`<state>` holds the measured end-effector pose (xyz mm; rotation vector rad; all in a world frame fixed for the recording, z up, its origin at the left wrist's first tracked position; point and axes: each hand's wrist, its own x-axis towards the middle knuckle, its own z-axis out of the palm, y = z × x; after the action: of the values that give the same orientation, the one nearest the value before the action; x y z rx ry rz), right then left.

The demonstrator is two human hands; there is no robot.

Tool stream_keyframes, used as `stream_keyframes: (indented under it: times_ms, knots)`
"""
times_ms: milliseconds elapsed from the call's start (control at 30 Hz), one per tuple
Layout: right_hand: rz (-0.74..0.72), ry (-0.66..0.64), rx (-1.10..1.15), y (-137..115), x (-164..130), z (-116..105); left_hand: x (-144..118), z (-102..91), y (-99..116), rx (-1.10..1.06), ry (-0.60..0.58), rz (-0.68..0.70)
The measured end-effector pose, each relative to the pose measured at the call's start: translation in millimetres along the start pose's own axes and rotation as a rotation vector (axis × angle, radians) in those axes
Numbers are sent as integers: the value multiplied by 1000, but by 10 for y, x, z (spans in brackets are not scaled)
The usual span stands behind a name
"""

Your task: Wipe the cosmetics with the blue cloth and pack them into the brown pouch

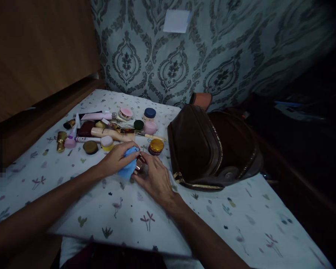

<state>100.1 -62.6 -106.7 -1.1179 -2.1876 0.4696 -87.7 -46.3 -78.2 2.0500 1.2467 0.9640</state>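
My left hand (116,158) rests on a blue cloth (128,169) on the white patterned sheet (184,220) and grips it from above. My right hand (154,179) is right beside it, fingers closed around a small shiny rose-gold cosmetic item (140,163) that touches the cloth. Just behind the hands stands a gold-lidded jar (156,146). Further back lies a pile of cosmetics: a long beige tube (112,133), a pink tube (96,116), a blue-lidded jar (149,113) and a pink round pot (150,127).
An open brown leather bag (210,147) lies to the right of my hands, its zip edge near my right wrist. A wooden headboard (39,56) rises at the left and a patterned wall (212,56) at the back. The right side is dark.
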Motion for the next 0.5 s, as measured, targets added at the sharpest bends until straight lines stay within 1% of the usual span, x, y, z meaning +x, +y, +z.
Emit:
stream_keyframes:
  times_ms: [133, 333, 433, 500]
  knots:
    - [25, -1, 31, 17, 8, 6, 24, -20, -54, -90, 10, -26]
    - [132, -69, 19, 8, 12, 4, 32, -25, -144, -197, -8, -76]
    - [103, -100, 53, -4, 8, -7, 29, -16, -143, -229, 23, -114]
    - [60, -98, 27, -9, 2, -8, 25, -16, -121, -244, 52, -138]
